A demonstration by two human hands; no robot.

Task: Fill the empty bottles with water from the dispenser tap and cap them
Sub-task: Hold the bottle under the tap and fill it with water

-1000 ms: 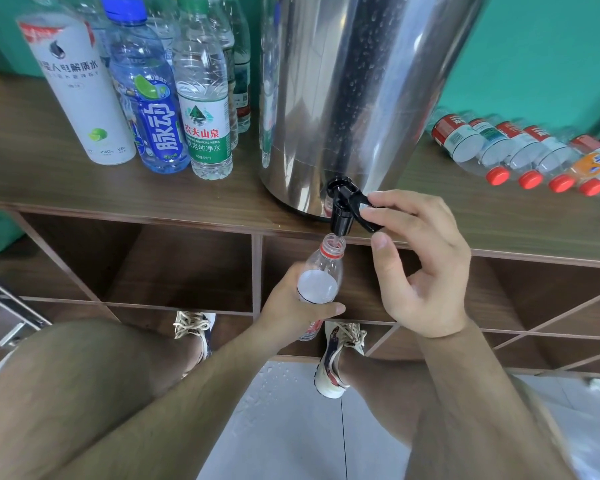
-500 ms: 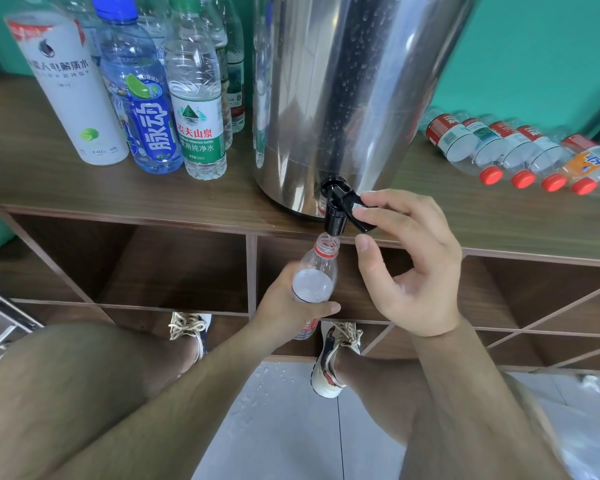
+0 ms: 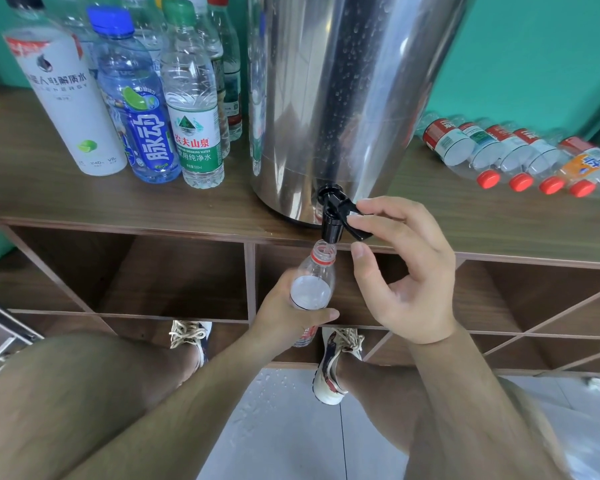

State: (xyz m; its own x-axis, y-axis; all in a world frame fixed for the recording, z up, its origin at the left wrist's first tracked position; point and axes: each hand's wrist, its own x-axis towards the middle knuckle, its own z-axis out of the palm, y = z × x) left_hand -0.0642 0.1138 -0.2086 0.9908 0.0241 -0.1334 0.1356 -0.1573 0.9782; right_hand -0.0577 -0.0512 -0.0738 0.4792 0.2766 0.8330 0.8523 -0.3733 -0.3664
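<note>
While under tap [image 3: 332, 227], bottle [image 3: 311, 289] (uncapped).

1 tap [image 3: 332, 221], 1 held bottle [image 3: 310, 289], 2 hands [image 3: 288, 317] [image 3: 407, 271], 4 red caps [image 3: 488, 178] [image 3: 520, 182] [image 3: 551, 185] [image 3: 582, 188].

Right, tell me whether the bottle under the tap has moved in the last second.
No. The bottle keeps its mouth just below the tap, held in the left hand; only the camera shifted.

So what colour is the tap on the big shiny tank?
Black; the plastic tap on the steel dispenser shows clearly in the head view.
</note>
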